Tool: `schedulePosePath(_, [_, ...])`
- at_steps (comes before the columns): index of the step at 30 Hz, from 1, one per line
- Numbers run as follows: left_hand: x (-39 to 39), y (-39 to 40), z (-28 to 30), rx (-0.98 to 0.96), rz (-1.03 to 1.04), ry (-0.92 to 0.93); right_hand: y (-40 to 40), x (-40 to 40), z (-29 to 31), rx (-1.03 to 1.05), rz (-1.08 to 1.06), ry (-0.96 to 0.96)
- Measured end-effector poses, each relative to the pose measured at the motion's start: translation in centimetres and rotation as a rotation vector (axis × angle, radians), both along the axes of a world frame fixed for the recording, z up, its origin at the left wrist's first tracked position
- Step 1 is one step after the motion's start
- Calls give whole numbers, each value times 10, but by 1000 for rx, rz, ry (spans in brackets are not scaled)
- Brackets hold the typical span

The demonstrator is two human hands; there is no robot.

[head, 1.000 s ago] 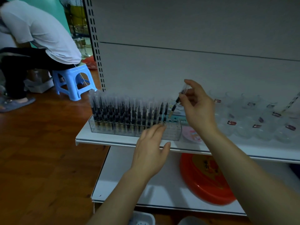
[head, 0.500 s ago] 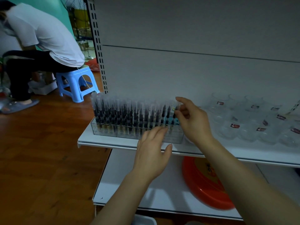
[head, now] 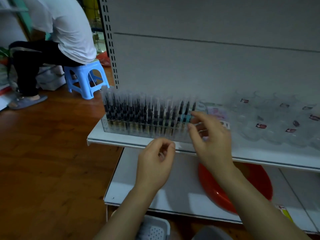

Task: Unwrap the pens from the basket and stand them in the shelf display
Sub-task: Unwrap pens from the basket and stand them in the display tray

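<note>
Head view: I see both bare hands in front of the white shelf [head: 131, 139]. My left hand [head: 155, 163] hangs just off the shelf's front edge with its fingers loosely curled and nothing in them. My right hand [head: 209, 139] is raised at the right end of the clear pen display [head: 147, 131], blurred, fingers relaxed and spread a little; I can make out no pen between them, so I read it as released.

The display sits along the front edge of the shelf, toward its left corner, and the pens [head: 143, 111] stand upright in it in close rows, dark barrels with clear caps, the last ones right next to my right fingertips [head: 192, 119]. Further right on the same shelf stand clear glass cups [head: 270, 122] with small labels. On the lower shelf, under my right forearm, lies a red tray [head: 259, 181].

At the bottom edge of the view a white perforated basket [head: 155, 229] shows between my forearms; I cannot tell what it contains.

To the left, on the wooden floor [head: 43, 161], another person in a white shirt [head: 69, 28] sits on a blue plastic stool [head: 86, 78].
</note>
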State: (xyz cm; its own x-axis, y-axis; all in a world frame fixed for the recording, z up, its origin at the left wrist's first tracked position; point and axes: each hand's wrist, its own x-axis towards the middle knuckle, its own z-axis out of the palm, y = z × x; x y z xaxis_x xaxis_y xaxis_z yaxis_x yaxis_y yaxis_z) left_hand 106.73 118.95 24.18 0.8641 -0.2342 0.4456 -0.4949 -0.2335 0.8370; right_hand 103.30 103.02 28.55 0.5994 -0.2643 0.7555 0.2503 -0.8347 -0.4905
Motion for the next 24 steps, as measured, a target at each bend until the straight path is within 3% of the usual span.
schedulePosePath(7, [-4,53,-77,100,89,276,63,-26,-100,99,154,220])
schedulePosePath(14, [-2,112,-191,648,-109,659,108,-43,-230,121,213,791])
schedulePosePath(24, [-6,152,-316,1150,-337,743,157,-50,-353,-83,267,1321])
